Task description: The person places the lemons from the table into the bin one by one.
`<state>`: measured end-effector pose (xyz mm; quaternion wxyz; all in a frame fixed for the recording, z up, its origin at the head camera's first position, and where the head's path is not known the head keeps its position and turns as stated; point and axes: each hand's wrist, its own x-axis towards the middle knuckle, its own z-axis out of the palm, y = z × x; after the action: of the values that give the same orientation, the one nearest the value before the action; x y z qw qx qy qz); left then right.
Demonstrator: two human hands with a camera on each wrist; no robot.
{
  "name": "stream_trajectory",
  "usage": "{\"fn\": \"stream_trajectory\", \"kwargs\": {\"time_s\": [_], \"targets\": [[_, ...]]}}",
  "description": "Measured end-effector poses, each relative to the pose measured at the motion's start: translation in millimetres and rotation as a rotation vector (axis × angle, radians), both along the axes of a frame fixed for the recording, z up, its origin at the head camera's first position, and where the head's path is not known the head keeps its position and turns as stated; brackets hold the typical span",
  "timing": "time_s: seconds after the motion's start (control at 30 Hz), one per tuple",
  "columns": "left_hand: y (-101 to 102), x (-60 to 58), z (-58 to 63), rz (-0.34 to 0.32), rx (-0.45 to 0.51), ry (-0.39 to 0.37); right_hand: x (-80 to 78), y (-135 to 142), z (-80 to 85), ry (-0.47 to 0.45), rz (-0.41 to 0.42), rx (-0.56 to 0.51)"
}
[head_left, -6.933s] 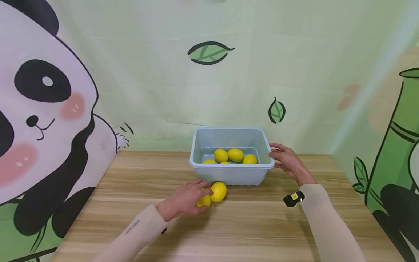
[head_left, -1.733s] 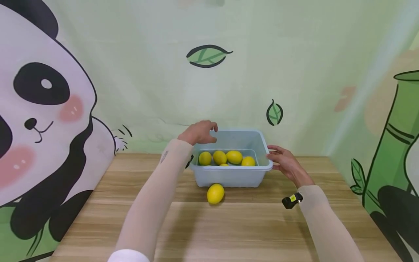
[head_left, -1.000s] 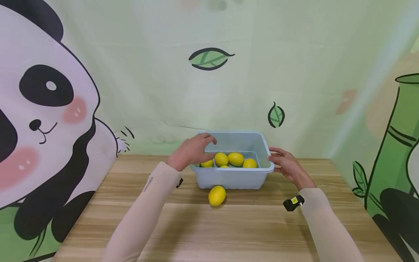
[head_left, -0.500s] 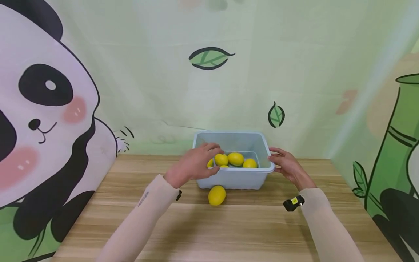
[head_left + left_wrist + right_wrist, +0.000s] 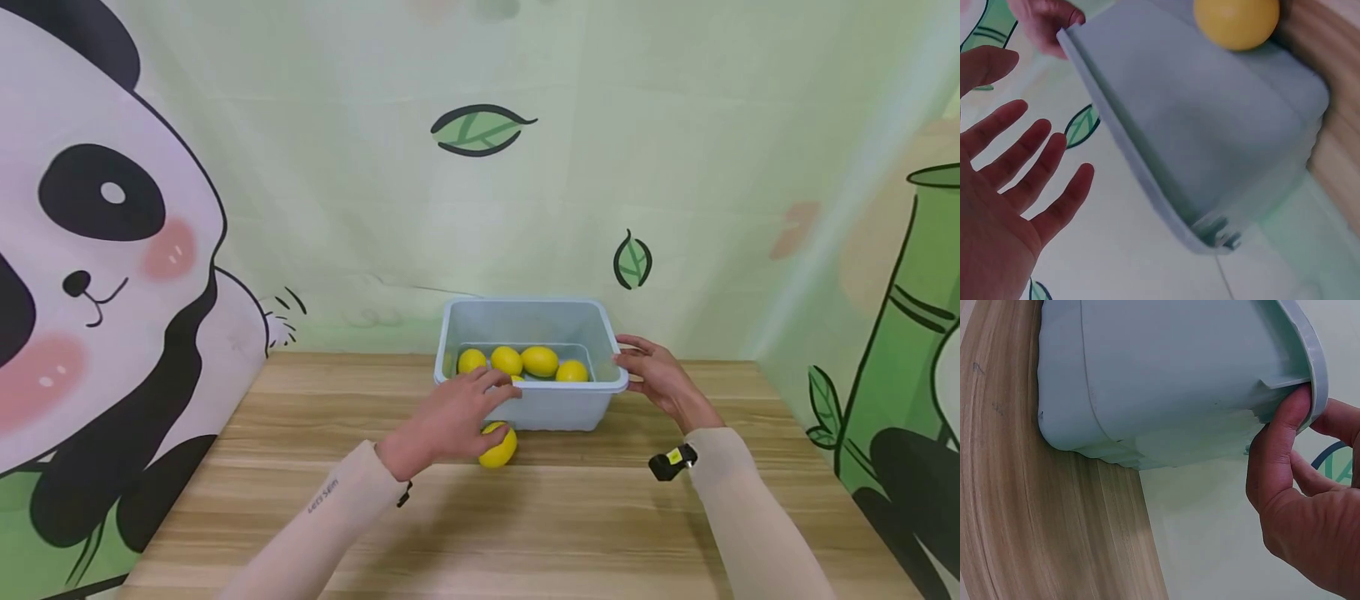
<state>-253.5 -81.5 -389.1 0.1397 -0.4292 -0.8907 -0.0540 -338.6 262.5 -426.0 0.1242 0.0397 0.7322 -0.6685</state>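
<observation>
A pale blue plastic bin [image 5: 558, 408] stands at the back of the table with several lemons [image 5: 540, 362] inside. One more lemon [image 5: 501, 451] lies on the table right in front of the bin. My left hand [image 5: 453, 417] hovers over that lemon, fingers spread and holding nothing; its thumb overlaps the fruit in the head view. The left wrist view shows the open fingers [image 5: 1047, 156] apart from the bin and lemon [image 5: 1238, 22]. At the bin's right side, my right hand [image 5: 658, 375] grips the rim, fingers curled round the edge in the right wrist view [image 5: 1310, 481].
The wood-grain table [image 5: 585, 525] stretches in front of the bin toward me. Close behind the bin hangs a pale green backdrop [image 5: 360, 208] printed with a panda and leaves. Black cameras [image 5: 672, 461] are strapped at the wrists.
Of two lemons in front of the bin earlier, one is now inside it. My left hand has come back from above the bin to the remaining lemon. The right hand has stayed at the rim.
</observation>
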Motion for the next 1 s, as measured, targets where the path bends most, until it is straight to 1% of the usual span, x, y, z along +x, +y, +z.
{"fn": "stream_trajectory", "kwargs": {"time_s": [0.1,0.2,0.43,0.63,0.73,0.9,1.0], "targets": [[1,5.0,-7.1,-0.01,-0.013,-0.006,-0.7,0,-0.1,0.002,0.0,0.002],[3,8.3,-15.5,-0.019,-0.028,-0.035,-1.1,1,0.0,0.003,0.003,0.005],[3,11.7,-33.6,0.008,-0.1,-0.088,-0.7,0,0.8,0.003,0.007,0.005],[3,9.8,-45.1,0.037,-0.127,-0.153,0.5,0,-0.5,0.007,0.0,-0.002],[3,7.3,-53.1,0.051,-0.141,-0.177,1.3,1,-0.7,-0.003,0.002,-0.001],[1,2.9,-66.1,0.06,-0.135,-0.159,0.7,0,-0.4,-0.006,-0.003,0.007],[0,1.6,-70.6,0.068,-0.141,-0.146,0.1,-1,-0.6,-0.008,-0.012,0.006]]}}
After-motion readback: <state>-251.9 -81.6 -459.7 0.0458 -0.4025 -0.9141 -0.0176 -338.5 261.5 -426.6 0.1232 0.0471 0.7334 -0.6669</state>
